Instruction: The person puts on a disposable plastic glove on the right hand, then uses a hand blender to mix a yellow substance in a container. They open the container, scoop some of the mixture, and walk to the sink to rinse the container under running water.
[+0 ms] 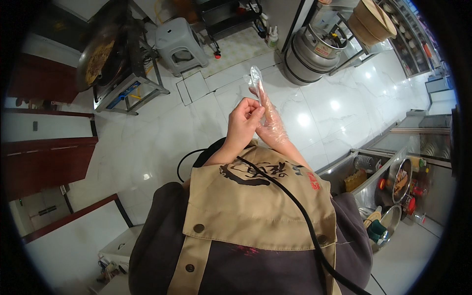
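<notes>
Both of my hands are raised together above the tiled floor, in front of the tan apron (pixel 258 206) on my chest. A clear plastic disposable glove (pixel 276 123) covers my right hand (pixel 271 114), its loose fingertips sticking up past the fingers. My left hand (pixel 245 118) is bare and pinches the glove's plastic near the right thumb and palm. The right fingers are extended and hold nothing that I can see. A black cable (pixel 295 201) runs down over the apron.
A large wok (pixel 86 72) sits on a metal stand at the upper left, beside a grey plastic stool (pixel 180 44). A metal gas cylinder (pixel 311 55) and a wooden steamer barrel (pixel 370 22) are at the upper right. A steel counter with bowls (pixel 402 180) stands to my right.
</notes>
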Action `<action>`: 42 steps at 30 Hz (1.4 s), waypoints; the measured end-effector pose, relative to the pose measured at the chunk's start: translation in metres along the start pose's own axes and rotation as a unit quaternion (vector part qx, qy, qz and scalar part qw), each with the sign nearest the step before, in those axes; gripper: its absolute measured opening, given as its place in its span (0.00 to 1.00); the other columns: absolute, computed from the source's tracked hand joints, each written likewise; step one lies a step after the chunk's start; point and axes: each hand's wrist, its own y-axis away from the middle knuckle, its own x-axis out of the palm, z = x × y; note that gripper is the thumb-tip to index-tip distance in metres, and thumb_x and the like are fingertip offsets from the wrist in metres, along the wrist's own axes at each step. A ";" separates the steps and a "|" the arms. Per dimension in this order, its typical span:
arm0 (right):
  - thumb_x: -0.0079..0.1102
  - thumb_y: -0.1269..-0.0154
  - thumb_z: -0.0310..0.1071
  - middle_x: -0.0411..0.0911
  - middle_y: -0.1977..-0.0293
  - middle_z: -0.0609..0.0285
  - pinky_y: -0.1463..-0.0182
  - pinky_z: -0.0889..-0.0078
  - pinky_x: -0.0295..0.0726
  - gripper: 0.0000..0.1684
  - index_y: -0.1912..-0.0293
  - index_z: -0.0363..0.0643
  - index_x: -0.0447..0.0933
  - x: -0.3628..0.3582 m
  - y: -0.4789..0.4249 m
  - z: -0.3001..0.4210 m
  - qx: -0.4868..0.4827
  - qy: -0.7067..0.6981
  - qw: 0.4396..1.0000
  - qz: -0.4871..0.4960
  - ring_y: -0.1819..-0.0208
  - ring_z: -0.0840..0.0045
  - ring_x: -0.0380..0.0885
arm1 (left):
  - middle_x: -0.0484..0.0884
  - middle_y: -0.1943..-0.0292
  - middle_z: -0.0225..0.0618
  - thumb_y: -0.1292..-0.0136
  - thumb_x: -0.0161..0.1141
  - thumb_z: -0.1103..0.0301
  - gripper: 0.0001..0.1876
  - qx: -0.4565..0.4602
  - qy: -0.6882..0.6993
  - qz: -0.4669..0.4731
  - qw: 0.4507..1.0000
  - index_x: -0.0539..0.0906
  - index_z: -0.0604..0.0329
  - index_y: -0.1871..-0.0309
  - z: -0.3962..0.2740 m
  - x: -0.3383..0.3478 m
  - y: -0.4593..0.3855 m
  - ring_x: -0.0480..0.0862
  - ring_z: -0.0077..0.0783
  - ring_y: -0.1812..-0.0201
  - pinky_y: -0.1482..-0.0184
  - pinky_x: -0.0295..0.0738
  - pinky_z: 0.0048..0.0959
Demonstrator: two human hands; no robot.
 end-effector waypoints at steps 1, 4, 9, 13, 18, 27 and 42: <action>0.62 0.39 0.23 0.67 0.29 0.43 0.32 0.59 0.73 0.53 0.19 0.47 0.48 0.001 0.000 -0.001 -0.007 0.006 1.000 -0.004 0.30 0.50 0.70 | 0.83 0.69 0.30 0.31 0.63 0.73 0.05 0.009 -0.024 -0.004 1.000 0.79 0.65 0.59 -0.003 -0.001 0.000 0.78 0.17 0.69 0.67 0.74 0.22; 0.63 0.40 0.23 0.67 0.29 0.43 0.33 0.60 0.74 0.55 0.19 0.48 0.45 0.002 0.000 0.003 -0.017 0.002 1.000 -0.020 0.31 0.50 0.72 | 0.80 0.74 0.31 0.30 0.63 0.71 0.07 0.002 -0.102 0.047 0.994 0.79 0.66 0.60 -0.014 -0.007 -0.003 0.77 0.19 0.70 0.66 0.74 0.23; 0.63 0.40 0.25 0.68 0.30 0.43 0.35 0.60 0.76 0.56 0.19 0.48 0.44 0.004 0.005 0.006 0.044 0.008 0.999 -0.025 0.34 0.48 0.73 | 0.77 0.70 0.25 0.27 0.58 0.72 0.06 -0.055 -0.079 0.165 0.982 0.78 0.64 0.61 -0.012 -0.019 -0.010 0.73 0.15 0.66 0.63 0.70 0.22; 0.63 0.40 0.25 0.67 0.31 0.43 0.39 0.57 0.78 0.55 0.19 0.47 0.45 0.000 0.005 0.014 0.055 0.057 0.996 -0.029 0.38 0.45 0.75 | 0.79 0.68 0.35 0.30 0.59 0.71 0.05 0.040 -0.208 0.167 0.963 0.77 0.64 0.60 -0.031 -0.016 -0.007 0.76 0.29 0.66 0.61 0.73 0.30; 0.66 0.40 0.27 0.66 0.30 0.44 0.38 0.52 0.77 0.52 0.21 0.47 0.51 -0.004 -0.003 0.012 -0.012 0.159 0.985 -0.063 0.39 0.45 0.74 | 0.82 0.66 0.39 0.35 0.63 0.71 0.06 0.135 -0.254 0.086 0.954 0.79 0.62 0.59 -0.030 -0.005 0.008 0.79 0.44 0.58 0.54 0.75 0.40; 0.66 0.36 0.41 0.53 0.22 0.54 0.33 0.43 0.69 0.46 0.22 0.59 0.57 -0.004 -0.004 0.017 0.032 0.375 0.926 0.003 0.30 0.50 0.66 | 0.81 0.61 0.33 0.45 0.73 0.69 0.16 0.264 -0.353 -0.036 0.897 0.80 0.56 0.55 -0.036 0.001 0.012 0.79 0.42 0.55 0.50 0.72 0.39; 0.53 0.28 0.50 0.40 0.17 0.65 0.27 0.30 0.58 0.39 0.21 0.66 0.56 0.008 0.010 0.015 0.081 0.540 0.831 0.104 0.20 0.50 0.50 | 0.80 0.66 0.37 0.35 0.64 0.72 0.06 0.098 -0.312 0.006 0.945 0.78 0.60 0.63 -0.006 0.001 0.017 0.83 0.44 0.68 0.65 0.77 0.41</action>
